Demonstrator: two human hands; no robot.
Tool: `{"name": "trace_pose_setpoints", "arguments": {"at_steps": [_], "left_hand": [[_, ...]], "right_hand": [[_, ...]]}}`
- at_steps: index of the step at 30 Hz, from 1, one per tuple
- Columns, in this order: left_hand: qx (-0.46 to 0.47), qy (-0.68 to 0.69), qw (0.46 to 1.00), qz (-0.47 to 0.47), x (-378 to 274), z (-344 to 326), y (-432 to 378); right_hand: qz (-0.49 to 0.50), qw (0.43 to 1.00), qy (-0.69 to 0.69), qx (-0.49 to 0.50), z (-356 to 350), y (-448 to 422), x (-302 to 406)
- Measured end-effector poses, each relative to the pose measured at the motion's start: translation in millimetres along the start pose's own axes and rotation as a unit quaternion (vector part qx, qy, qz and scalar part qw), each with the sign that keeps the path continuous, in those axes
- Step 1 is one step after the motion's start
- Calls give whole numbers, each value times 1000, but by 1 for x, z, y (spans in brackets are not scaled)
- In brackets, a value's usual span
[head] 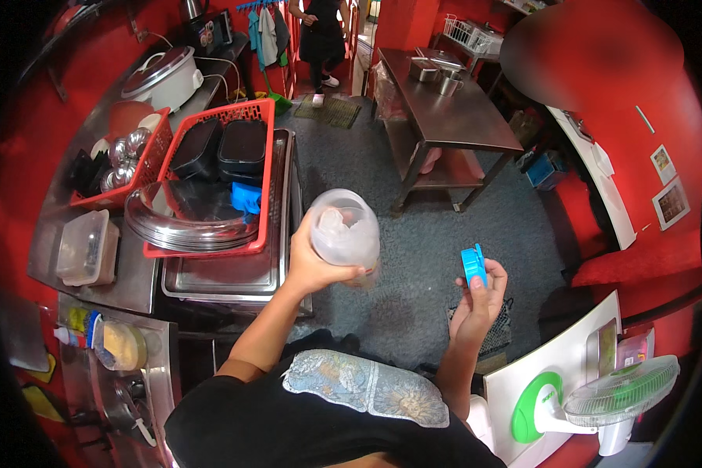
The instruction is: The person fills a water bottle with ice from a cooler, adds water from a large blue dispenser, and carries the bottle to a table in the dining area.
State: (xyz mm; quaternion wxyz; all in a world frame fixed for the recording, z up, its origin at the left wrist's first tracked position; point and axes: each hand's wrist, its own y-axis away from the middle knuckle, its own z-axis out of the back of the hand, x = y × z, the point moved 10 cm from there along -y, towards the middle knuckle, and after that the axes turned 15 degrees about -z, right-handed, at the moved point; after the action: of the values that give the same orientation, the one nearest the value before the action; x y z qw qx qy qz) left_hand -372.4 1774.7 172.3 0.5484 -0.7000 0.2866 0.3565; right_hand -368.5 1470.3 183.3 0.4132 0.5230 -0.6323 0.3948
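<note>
A translucent plastic jug (pixel 354 243) is gripped in my left hand (pixel 310 263), with its rounded side tilted up towards me and the thumb wrapped across its front. Whitish shapes show through its wall, but I cannot tell what they are. To the right, my right hand (pixel 482 304) pinches a bright blue plastic lid (pixel 474 263) between thumb and fingers. The lid and the jug are well apart, both held in the air above the grey floor (pixel 412 292).
Left of me, a red plastic basket (pixel 269 175) holds black containers (pixel 241 143), stacked metal trays (pixel 193 237) and a blue plastic piece (pixel 245 199). A steel table (pixel 462 111) stands ahead. A person (pixel 322 35) walks near the doorway. A fan (pixel 620 392) is at lower right.
</note>
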Motion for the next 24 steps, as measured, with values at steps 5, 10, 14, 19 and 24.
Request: {"name": "trace_pose_setpoints", "arguments": {"at_steps": [5,10,14,19,24], "left_hand": [[-38,109,992,44,16,15,7],[-3,-214,970,-118,-32,1,-14],[-184,108,976,34,36,52,-13],[-108,-207,969,-79,10,41,-34],[-46,-186,981,-28,27,7,-33]], "right_hand": [[29,999,13,4,13,1,4],[-27,999,32,-29,32,-5,-13],[12,998,55,3,40,3,-7],[-20,997,71,-27,70,2,-11],[-34,997,51,-48,86,-2,-7]]}}
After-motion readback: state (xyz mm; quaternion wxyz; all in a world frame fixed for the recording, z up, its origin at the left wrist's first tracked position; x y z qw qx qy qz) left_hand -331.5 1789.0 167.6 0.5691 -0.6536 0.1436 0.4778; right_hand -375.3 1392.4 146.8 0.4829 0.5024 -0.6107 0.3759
